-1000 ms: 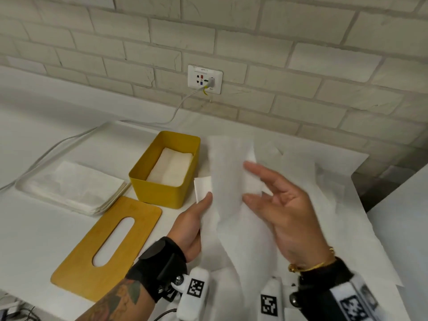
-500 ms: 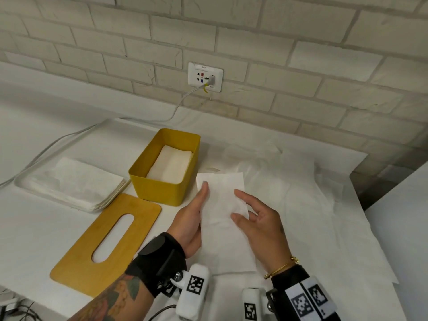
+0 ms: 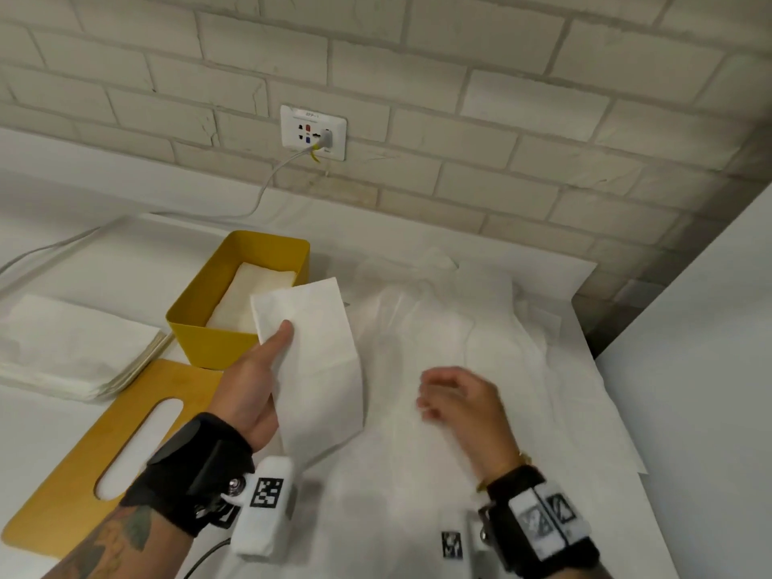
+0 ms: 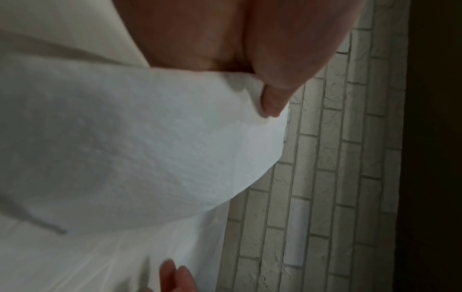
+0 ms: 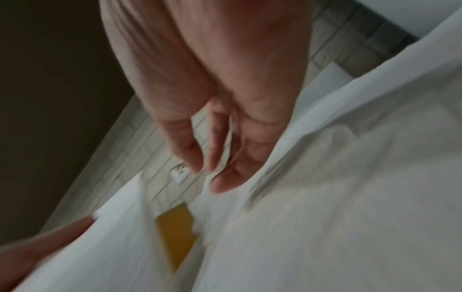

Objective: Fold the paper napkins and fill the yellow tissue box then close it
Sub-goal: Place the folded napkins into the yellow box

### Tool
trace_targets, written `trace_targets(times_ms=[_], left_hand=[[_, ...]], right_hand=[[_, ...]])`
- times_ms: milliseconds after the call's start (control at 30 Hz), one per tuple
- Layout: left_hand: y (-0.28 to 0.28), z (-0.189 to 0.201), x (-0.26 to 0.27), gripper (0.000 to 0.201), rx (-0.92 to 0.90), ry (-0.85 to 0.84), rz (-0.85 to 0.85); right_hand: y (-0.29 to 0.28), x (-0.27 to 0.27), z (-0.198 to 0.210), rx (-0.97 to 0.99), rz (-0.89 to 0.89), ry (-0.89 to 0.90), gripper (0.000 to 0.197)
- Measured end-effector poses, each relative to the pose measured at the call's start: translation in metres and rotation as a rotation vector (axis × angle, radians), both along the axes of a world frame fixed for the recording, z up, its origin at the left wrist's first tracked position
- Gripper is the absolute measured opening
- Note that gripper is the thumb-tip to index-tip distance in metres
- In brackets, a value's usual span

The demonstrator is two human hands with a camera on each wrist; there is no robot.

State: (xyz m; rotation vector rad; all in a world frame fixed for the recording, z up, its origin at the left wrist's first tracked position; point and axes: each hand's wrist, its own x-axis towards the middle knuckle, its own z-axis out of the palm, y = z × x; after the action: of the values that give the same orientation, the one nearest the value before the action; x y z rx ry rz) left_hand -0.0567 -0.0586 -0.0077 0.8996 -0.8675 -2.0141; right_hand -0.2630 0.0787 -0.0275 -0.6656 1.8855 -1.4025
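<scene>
Starting at the left edge of the worktop (image 3: 62, 432), we are seeing a stack of unfolded napkins (image 3: 75, 348) lying flat, and nearer the front edge the slotted wooden lid (image 3: 83, 474) lying off its box. Just behind it, the yellow tissue box (image 3: 209, 340) is standing open with folded napkins already lying inside. Our left hand (image 3: 255, 386) is holding the folded napkin (image 3: 317, 348) just right of the box, thumb pinching on top and the other fingers hidden beneath; the napkin is running long from the front edge toward the back wall, its far corner overlapping the box rim. It is looking light, soft and floppy, so we judge a pinch near the middle of one long side is keeping the fold together best. Our right hand (image 3: 459, 399) is hovering over the spread sheets (image 3: 480, 328) to the right, fingers loosely curled and holding nothing.
</scene>
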Motion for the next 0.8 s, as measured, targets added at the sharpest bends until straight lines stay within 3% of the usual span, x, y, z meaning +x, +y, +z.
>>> trace_targets(times_ms=[100,267,400,500,667,800], left_hand=[[0.005,-0.002,-0.001,0.035,0.020,-0.003,-0.006],[0.016,0.001,-0.007,0.032,0.032,-0.013,-0.041],[0.020,0.002,-0.005,0.031,0.039,-0.034,-0.051],[0.019,0.002,-0.002,0.031,0.042,-0.045,-0.044],[0.016,-0.001,0.002,0.036,0.068,-0.064,-0.023],[0.015,0.000,-0.002,0.034,0.085,-0.058,-0.041]], right_hand=[[-0.014,-0.032,0.007,0.008,-0.240,-0.150,0.015],[-0.037,-0.043,0.001,0.160,-0.238,-0.272,0.021],[-0.053,-0.046,-0.014,0.151,-0.301,-0.144,0.023],[-0.056,-0.044,-0.012,0.054,-0.365,0.041,0.011],[-0.042,-0.027,0.034,-0.232,-0.214,0.281,0.013],[-0.023,0.003,0.070,-0.248,0.041,0.305,0.015]])
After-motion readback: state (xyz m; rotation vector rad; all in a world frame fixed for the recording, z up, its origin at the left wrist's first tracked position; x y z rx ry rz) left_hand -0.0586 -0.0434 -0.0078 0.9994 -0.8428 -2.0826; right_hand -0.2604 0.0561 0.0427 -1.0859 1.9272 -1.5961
